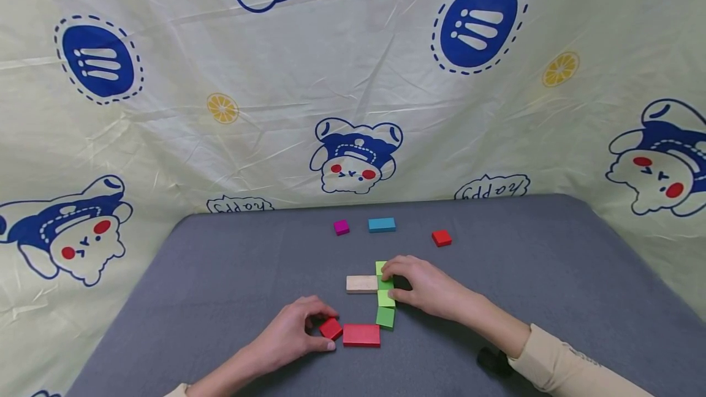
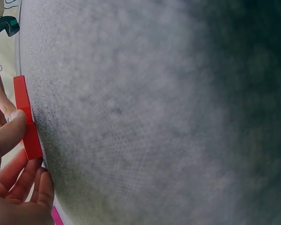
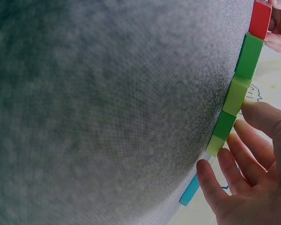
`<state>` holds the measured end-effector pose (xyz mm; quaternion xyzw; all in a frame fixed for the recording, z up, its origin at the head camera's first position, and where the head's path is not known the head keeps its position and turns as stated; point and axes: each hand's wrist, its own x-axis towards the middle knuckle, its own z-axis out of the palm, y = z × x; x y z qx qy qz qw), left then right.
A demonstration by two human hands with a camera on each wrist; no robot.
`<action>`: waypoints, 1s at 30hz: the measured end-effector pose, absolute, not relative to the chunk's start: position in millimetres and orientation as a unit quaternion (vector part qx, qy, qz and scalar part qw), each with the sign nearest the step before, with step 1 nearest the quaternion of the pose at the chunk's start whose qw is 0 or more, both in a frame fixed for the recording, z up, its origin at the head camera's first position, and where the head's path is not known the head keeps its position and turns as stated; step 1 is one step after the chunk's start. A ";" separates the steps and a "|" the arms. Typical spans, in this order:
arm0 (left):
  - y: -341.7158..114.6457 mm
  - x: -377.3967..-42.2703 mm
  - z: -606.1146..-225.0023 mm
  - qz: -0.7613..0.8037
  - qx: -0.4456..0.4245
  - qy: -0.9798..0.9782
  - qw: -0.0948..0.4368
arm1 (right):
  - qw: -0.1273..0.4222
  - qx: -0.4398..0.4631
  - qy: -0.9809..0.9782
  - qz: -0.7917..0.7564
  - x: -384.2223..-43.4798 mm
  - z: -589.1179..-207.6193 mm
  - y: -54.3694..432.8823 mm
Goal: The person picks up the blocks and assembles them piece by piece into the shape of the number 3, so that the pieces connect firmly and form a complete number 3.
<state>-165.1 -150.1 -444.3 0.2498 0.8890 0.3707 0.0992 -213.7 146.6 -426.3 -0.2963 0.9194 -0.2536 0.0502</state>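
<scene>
My left hand [image 1: 292,331] pinches a small red block [image 1: 331,328] between thumb and fingers, right at the left end of a longer red block [image 1: 361,335]. In the left wrist view the thumb lies over the place where the two red blocks meet. The right hand [image 1: 427,287] lies against a column of light and dark green blocks, its fingers loosely extended. Its thumb is at a light green block [image 3: 237,95], and its fingertips partly cover the blocks farther up. A plain wooden block [image 1: 361,284] adjoins the column's left side. The nearest green block [image 1: 385,318] sits slightly turned.
Toward the back of the grey table [image 1: 248,250] lie a magenta block [image 1: 341,227], a blue block [image 1: 382,225] and a red block [image 1: 442,238]. A dark object [image 1: 493,362] shows beside the right sleeve. Behind the table hangs a patterned cloth [image 1: 265,158].
</scene>
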 end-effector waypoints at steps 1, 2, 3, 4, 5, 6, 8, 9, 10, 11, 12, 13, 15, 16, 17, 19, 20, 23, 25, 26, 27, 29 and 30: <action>-150.4 -165.0 -444.3 0.371 0.250 0.889 0.101 | 0.050 -0.296 0.920 -0.254 -213.7 -426.4 146.6; -150.6 -165.1 -444.3 0.371 0.249 0.889 0.102 | 0.049 -0.295 0.920 -0.253 -213.6 -426.4 146.5; -150.8 -165.1 -444.1 0.371 0.248 0.889 0.105 | 0.049 -0.295 0.920 -0.253 -213.7 -426.5 146.5; -151.0 -165.1 -443.8 0.370 0.248 0.889 0.107 | 0.048 -0.295 0.920 -0.253 -213.7 -426.5 146.6; -151.1 -165.1 -443.5 0.370 0.247 0.889 0.109 | 0.048 -0.295 0.920 -0.253 -213.7 -426.5 146.6; -151.3 -165.0 -443.1 0.370 0.246 0.889 0.111 | 0.047 -0.296 0.920 -0.253 -213.7 -426.4 146.7; -151.4 -164.8 -442.5 0.370 0.245 0.889 0.114 | 0.046 -0.297 0.920 -0.253 -213.8 -426.4 146.8; -151.4 -164.9 -442.2 0.370 0.245 0.889 0.115 | 0.045 -0.298 0.919 -0.253 -213.8 -426.3 146.8; -151.4 -164.8 -442.0 0.370 0.245 0.889 0.116 | 0.045 -0.299 0.919 -0.253 -213.8 -426.3 146.9; -151.4 -164.7 -441.8 0.371 0.245 0.888 0.116 | 0.045 -0.299 0.919 -0.253 -213.9 -426.3 146.8; -151.5 -164.7 -441.7 0.372 0.245 0.888 0.117 | 0.045 -0.299 0.919 -0.253 -213.9 -426.4 146.8; -151.5 -164.7 -441.7 0.372 0.246 0.888 0.116 | 0.045 -0.299 0.919 -0.253 -213.8 -426.5 146.8; -151.5 -164.6 -441.8 0.372 0.247 0.887 0.115 | 0.047 -0.298 0.919 -0.252 -213.7 -426.8 146.6; -151.4 -164.8 -441.9 0.373 0.248 0.887 0.115 | 0.047 -0.297 0.920 -0.252 -213.8 -427.0 146.6; -151.4 -165.0 -441.8 0.374 0.249 0.886 0.117 | 0.048 -0.296 0.920 -0.252 -213.8 -427.2 146.6; -151.4 -165.7 -441.4 0.377 0.247 0.884 0.120 | 0.049 -0.294 0.921 -0.252 -214.0 -427.6 146.6; -151.5 -166.3 -441.0 0.380 0.245 0.884 0.122 | 0.049 -0.294 0.921 -0.251 -214.0 -427.7 146.7; -152.5 -169.7 -438.7 0.385 0.241 0.883 0.122 | 0.048 -0.294 0.921 -0.251 -214.0 -427.6 146.7; -153.6 -172.8 -436.9 0.387 0.240 0.883 0.113 | 0.048 -0.295 0.921 -0.251 -213.9 -427.2 146.6; -154.0 -174.6 -435.7 0.388 0.241 0.883 0.109 | 0.047 -0.296 0.921 -0.250 -213.8 -427.0 146.5; -154.7 -176.3 -434.5 0.390 0.243 0.882 0.102 | 0.047 -0.296 0.921 -0.250 -213.8 -426.8 146.5; -155.2 -180.5 -432.4 0.393 0.244 0.882 0.089 | 0.047 -0.295 0.921 -0.250 -213.9 -426.6 146.4; -155.1 -182.9 -431.5 0.395 0.243 0.882 0.082 | 0.047 -0.295 0.921 -0.250 -214.0 -426.6 146.5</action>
